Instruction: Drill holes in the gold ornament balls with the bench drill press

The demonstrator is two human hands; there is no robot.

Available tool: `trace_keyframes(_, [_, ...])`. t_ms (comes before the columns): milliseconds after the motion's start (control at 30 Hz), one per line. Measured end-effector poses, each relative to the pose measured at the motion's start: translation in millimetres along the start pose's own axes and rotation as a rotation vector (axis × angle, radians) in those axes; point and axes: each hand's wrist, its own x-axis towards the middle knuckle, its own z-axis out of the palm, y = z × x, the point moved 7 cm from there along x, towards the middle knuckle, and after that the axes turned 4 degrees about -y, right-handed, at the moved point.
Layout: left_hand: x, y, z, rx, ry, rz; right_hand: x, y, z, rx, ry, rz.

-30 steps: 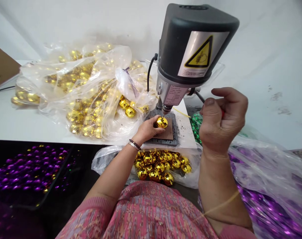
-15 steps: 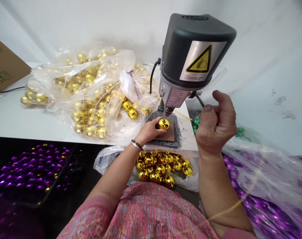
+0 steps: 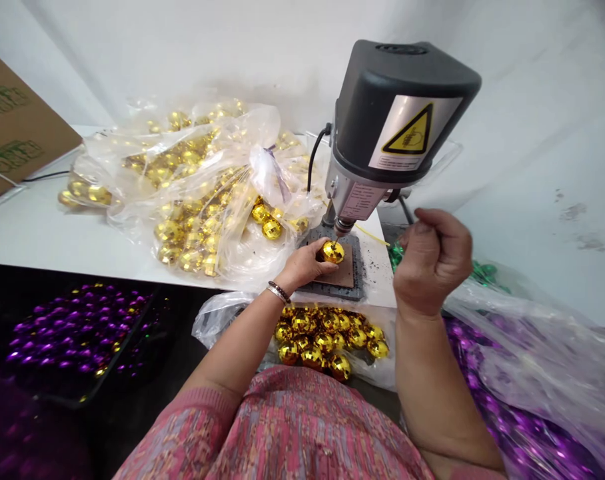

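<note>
With thumb and fingers round its left side, my left hand (image 3: pixel 305 265) grips a gold mirrored ball (image 3: pixel 333 252) on the brown board (image 3: pixel 346 268) of a small drill press (image 3: pixel 407 110). The thin drill bit (image 3: pixel 337 238) comes down at the top of the ball; whether it has entered cannot be made out. My right hand (image 3: pixel 427 263) is closed round the end of the press's feed lever (image 3: pixel 406 210), whose grip is hidden by the fingers. Dark shavings lie on the metal base (image 3: pixel 327 291) and beside it.
Clear plastic bags of gold balls (image 3: pixel 187 193) cover the left of the white table (image 3: pixel 82 247). An open bag of gold balls (image 3: pixel 327 340) hangs below the front edge. Purple balls (image 3: pixel 77 330) fill a dark crate. Bagged purple balls (image 3: pixel 527 413) lie right, a cardboard box (image 3: pixel 22 127) far left.
My right hand has come down somewhat with the feed lever. My left hand keeps the gold ball under the bit. The whole view has shifted slightly.
</note>
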Motion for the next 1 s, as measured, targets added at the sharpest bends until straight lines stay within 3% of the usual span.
trace_keyframes(133, [0, -3, 0.9, -0.054, 0.0, 0.021, 50, -19, 10, 0.009, -0.129, 0.061])
trace_keyframes(267, [-11, -1, 1.6, -0.152, 0.007, 0.074, 85, -21, 19, -0.038, -0.158, 0.096])
trace_keyframes(400, [-37, 4, -2.5, -0.164, -0.003, 0.145, 88, -16, 21, -0.054, -0.167, 0.069])
trace_keyframes(567, [-69, 6, -13.4, -0.077, -0.144, 0.241, 82, -17, 19, -0.02, -0.151, 0.036])
trace_keyframes(633, [-69, -2, -33.3, -0.073, -0.029, 0.191, 81, -17, 18, -0.013, -0.143, 0.04])
trace_keyframes(800, [-49, -47, -104.1, -0.079, 0.592, -0.161, 77, -19, 15, -0.032, -0.1, 0.057])
trace_keyframes(867, [-34, -63, -114.3, -0.027, 0.642, -0.291, 76, -20, 14, -0.039, -0.102, 0.064])
trace_keyframes(1000, [-7, -78, -109.7, 0.04, 0.551, -0.397, 74, -22, 15, -0.056, -0.11, 0.042])
